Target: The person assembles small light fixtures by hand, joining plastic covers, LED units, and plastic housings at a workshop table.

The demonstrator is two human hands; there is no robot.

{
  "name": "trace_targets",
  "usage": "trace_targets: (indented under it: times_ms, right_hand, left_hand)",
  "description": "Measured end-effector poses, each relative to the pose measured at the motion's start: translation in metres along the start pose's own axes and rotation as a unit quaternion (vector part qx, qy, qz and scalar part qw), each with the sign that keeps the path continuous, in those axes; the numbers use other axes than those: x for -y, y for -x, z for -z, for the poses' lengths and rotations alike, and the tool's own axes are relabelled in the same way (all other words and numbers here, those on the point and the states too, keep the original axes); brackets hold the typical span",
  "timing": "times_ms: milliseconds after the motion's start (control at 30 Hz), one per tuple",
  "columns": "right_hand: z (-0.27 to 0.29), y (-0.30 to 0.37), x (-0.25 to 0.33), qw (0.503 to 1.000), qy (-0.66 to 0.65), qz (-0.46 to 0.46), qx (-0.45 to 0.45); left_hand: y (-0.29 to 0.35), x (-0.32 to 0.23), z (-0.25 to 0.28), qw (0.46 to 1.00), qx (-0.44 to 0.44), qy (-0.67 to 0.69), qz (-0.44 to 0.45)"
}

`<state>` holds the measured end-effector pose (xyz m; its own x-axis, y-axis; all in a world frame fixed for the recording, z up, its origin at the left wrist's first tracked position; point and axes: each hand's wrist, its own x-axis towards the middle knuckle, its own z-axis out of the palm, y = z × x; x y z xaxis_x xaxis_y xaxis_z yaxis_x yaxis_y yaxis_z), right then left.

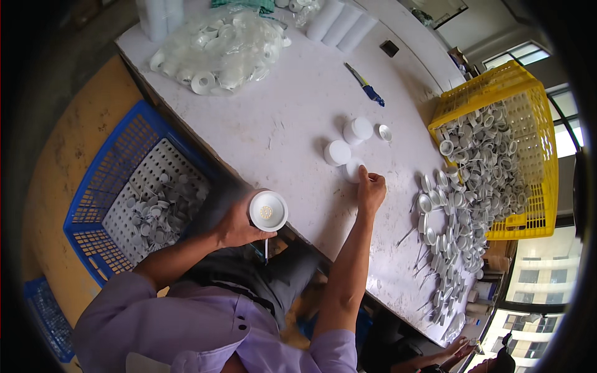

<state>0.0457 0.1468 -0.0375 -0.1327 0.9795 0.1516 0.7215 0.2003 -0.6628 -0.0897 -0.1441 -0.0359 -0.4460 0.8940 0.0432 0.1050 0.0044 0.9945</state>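
Note:
In my left hand (239, 225) is a round white downlight housing (281, 204), its open face turned up. A cluster of small yellowish LEDs sits at its centre, and a short wire hangs below. My right hand (372, 189) reaches over the table, thumb and fingers closed on the edge of a white round disc (352, 170). Whether the disc is lifted or resting on the table I cannot tell. Just beyond it stand two short stacks of white discs, a nearer stack (337, 153) and a farther stack (359, 130). A small silvery-white ring-shaped part (385, 133) lies beside them.
A tipped yellow crate (547, 186) spills many lamp housings (438, 236) along the table's right side. A blue crate (106, 180) with similar parts stands at left. A clear bag of white rings (217, 53), a blue-handled knife (367, 85) and another person's hands (457, 351) are nearby.

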Motion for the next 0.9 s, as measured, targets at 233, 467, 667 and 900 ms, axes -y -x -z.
trace_targets:
  times_ms: [233,467,667,900]
  right_hand:
    - [0.003,-0.006,-0.037,0.991,-0.117,-0.059,0.026]
    - [0.031,0.043,-0.023,0.833,-0.522,-0.172,0.06]
    - [0.049,0.116,-0.018,0.73,-0.654,-0.186,0.069]
    - [0.051,0.16,-0.022,0.705,-0.67,-0.211,0.1]
  left_hand:
    - [-0.002,0.004,-0.002,1.0,0.0,0.021,0.001]
    - [-0.01,-0.01,-0.014,1.0,0.025,-0.001,-0.003]
    - [-0.038,-0.023,-0.039,0.984,0.061,0.127,0.114]
    - [-0.053,-0.028,-0.067,0.999,0.03,-0.004,-0.029]
